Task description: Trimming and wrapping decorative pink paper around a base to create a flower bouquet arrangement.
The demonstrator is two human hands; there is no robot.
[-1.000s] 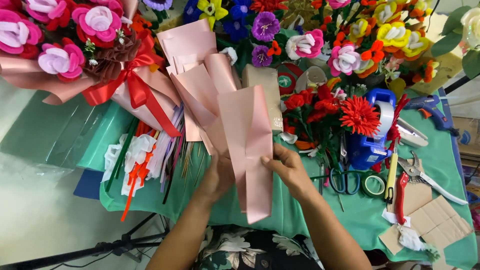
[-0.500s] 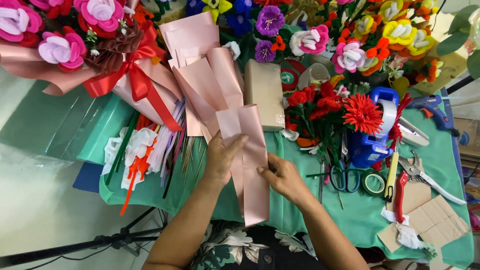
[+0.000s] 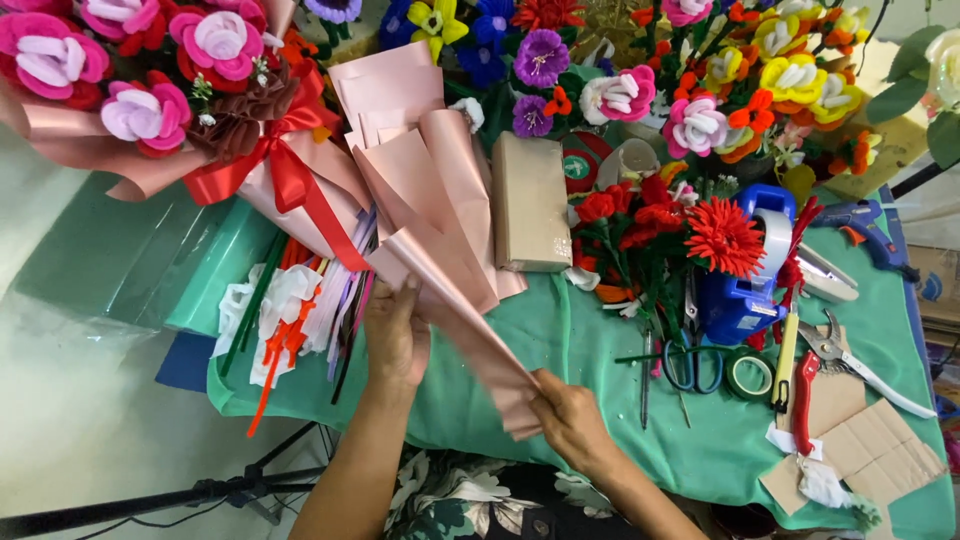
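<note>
Green cloth covers a crowded craft table (image 3: 600,400), ringed with handmade flowers. At its near edge a folded sheet of pink wrapping paper (image 3: 455,320) is held clear of the cloth, its long axis slanting from upper left, by the stacked pink sheets (image 3: 400,110), down to lower right. The left hand (image 3: 395,335) grips the upper part of the fold, fingers curled over the edge; the right hand (image 3: 570,415) pinches the lower tip, closed on the paper. Both hands are on it, the left nearer the wide end, the right at the narrow one.

Just left lie pipe cleaners (image 3: 290,310) in white, orange and green, below a wrapped bouquet (image 3: 200,100) tied with red ribbon (image 3: 285,175). Behind the paper sits a tan wrapped block (image 3: 530,200). To the right are a red flower bunch (image 3: 690,225), a blue tape dispenser (image 3: 745,280), scissors (image 3: 690,365), pruning shears (image 3: 830,350) and cardboard scraps (image 3: 870,440).

How many layers the fold holds cannot be made out, and the right thumb is hidden under the paper. The table's far right edge is cut off.
</note>
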